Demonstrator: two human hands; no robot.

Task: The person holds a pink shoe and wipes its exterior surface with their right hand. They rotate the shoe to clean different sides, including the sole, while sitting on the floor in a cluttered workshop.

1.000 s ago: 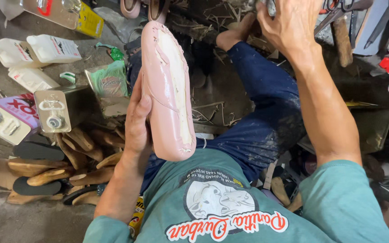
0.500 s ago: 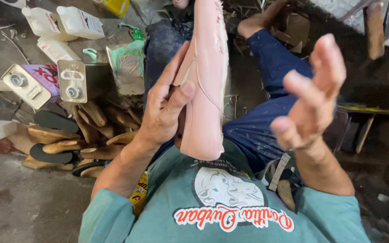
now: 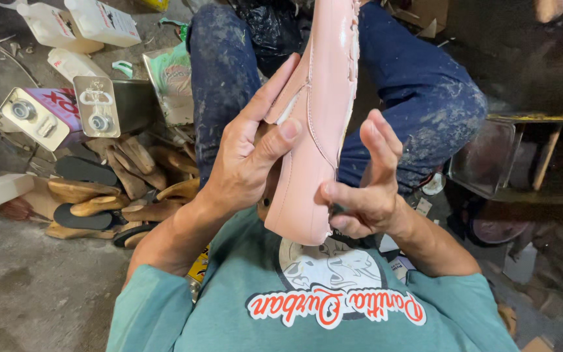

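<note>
The pink shoe upper point(image 3: 317, 117) runs off the top edge, its far end unseen. The left hand point(image 3: 249, 160) covers its near side; the right hand point(image 3: 363, 189) hides its lower edge.

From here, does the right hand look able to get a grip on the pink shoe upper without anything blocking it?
Probably yes. The right hand is already at the lower edge of the pink shoe upper, fingers open alongside it. The left hand grips the opposite side, and nothing lies between.

Glossy smooth pink shoe upper point(image 3: 317, 117); dull wooden lasts point(image 3: 125, 179); shiny metal cans point(image 3: 99, 107).
</note>
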